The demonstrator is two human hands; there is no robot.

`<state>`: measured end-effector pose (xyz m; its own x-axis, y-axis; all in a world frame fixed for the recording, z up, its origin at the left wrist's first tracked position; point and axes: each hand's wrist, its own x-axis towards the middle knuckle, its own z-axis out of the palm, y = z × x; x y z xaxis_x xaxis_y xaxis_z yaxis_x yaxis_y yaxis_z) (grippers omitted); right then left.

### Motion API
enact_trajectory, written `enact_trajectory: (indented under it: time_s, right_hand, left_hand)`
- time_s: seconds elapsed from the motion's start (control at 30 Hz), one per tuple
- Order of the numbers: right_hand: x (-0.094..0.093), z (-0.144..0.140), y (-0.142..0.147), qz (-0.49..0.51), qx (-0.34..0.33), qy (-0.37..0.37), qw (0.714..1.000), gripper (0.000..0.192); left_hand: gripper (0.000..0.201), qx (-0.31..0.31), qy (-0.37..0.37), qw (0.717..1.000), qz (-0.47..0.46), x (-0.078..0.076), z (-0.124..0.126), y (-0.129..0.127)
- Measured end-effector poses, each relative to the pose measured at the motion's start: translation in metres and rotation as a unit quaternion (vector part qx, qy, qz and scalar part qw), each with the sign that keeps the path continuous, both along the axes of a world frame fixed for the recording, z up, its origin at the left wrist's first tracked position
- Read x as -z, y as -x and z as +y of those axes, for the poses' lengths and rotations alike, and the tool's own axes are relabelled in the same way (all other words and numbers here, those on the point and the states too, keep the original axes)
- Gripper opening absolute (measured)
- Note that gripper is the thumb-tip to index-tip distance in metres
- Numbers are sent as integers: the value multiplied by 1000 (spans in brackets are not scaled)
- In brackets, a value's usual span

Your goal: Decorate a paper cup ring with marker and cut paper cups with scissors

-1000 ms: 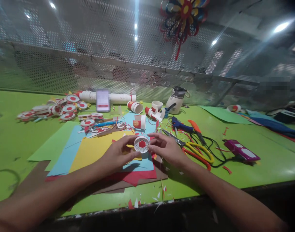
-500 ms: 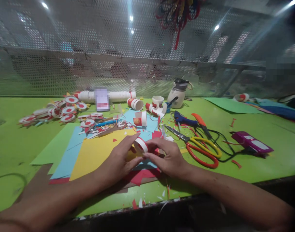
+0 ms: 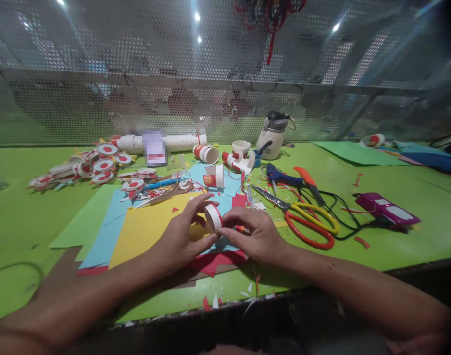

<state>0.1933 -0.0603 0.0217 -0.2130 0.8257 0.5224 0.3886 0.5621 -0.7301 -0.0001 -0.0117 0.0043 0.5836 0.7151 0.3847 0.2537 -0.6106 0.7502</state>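
Between my hands is a short cut-down paper cup (image 3: pixel 212 218), white with a red edge, tilted above the coloured sheets. My left hand (image 3: pixel 181 230) curves around its left side, forefinger at the top and thumb near the bottom. From the right, my right hand (image 3: pixel 259 233) pinches the red edge between thumb and fingers. Below them lie a yellow sheet (image 3: pixel 144 229) and red paper pieces (image 3: pixel 210 265). Just beyond stands a red and white paper cup (image 3: pixel 213 177) on its side. Scissors (image 3: pixel 299 217) with red and yellow handles rest right of my right hand.
A blue and orange glue gun (image 3: pixel 288 177) and a purple box (image 3: pixel 386 211) with black cable lie to the right. Several red and white cup-base pieces (image 3: pixel 104 164) are heaped at the left. A bottle (image 3: pixel 273 138) stands behind, before a perforated metal screen (image 3: pixel 136 103).
The cut-down cup has turned a little, showing more of its white side. Both hands keep hold of it. The whole view has shifted slightly.
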Motion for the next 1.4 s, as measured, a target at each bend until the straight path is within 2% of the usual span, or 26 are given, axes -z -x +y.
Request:
enact_trajectory:
  time_s: [0.13, 0.27, 0.43, 0.63, 1.17, 1.4]
  right_hand:
    - [-2, 1, -1, 9, -3, -16, 1000, 5]
    - [-2, 1, -2, 3, -10, -32, 999, 6]
    - [-3, 2, -5, -7, 4, 6, 1000, 8]
    - [-3, 3, -7, -22, 6, 44, 999, 10]
    - [-2, 4, -8, -19, -1, 81, 997, 11]
    - [1, 5, -9, 4, -1, 127, 992, 11]
  left_hand:
    - [49, -4, 6, 1000, -30, -2, 0, -2]
    - [45, -12, 20, 1000, -10, -5, -2, -2]
    - [41, -35, -26, 999, 24, -7, 0, -1]
    - [41, -72, -89, 992, 48, -6, 2, 1]
    - [40, -71, -95, 991, 64, -9, 2, 1]
    - [45, -57, -109, 990, 69, -6, 3, 2]
